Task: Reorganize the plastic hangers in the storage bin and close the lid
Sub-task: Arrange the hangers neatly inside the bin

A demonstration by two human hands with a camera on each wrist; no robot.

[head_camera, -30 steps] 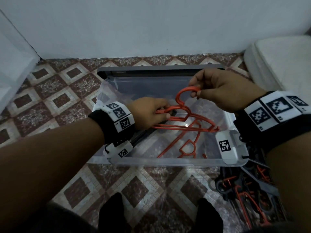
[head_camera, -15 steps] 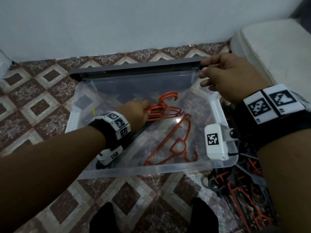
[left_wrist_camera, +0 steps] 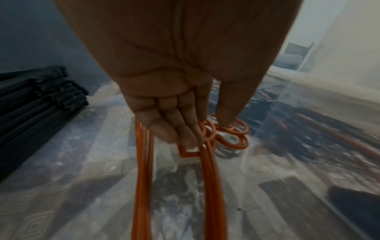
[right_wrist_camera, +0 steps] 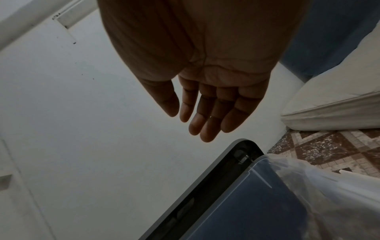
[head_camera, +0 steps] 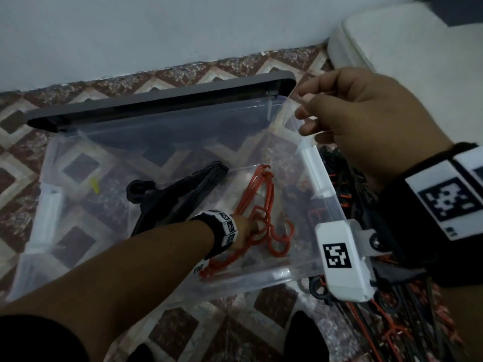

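A clear plastic storage bin [head_camera: 332, 205] stands open on the tiled floor, and its grey lid [head_camera: 156, 100] leans up along the far edge. My left hand [head_camera: 245, 231] is down in the bin's front right part and grips a bunch of orange hangers [head_camera: 264, 189] at their necks. In the left wrist view the fingers [left_wrist_camera: 185, 126] curl round the orange hangers [left_wrist_camera: 211, 178] and the thumb presses on the hooks. A stack of black hangers [head_camera: 177, 194] lies in the middle of the bin. My right hand [head_camera: 311, 111] hovers over the far right corner, fingers loose [right_wrist_camera: 201, 116], holding nothing.
A tangled pile of black and orange hangers [head_camera: 392, 322] lies on the floor right of the bin. A white mattress [head_camera: 392, 35] sits at the far right against the wall. My feet [head_camera: 305, 335] are just in front of the bin. A small yellow piece [head_camera: 94, 185] lies inside it.
My right hand let go of the orange hook and rose to the bin's far right corner. My left hand carried the orange hangers toward the front right, uncovering the black stack.
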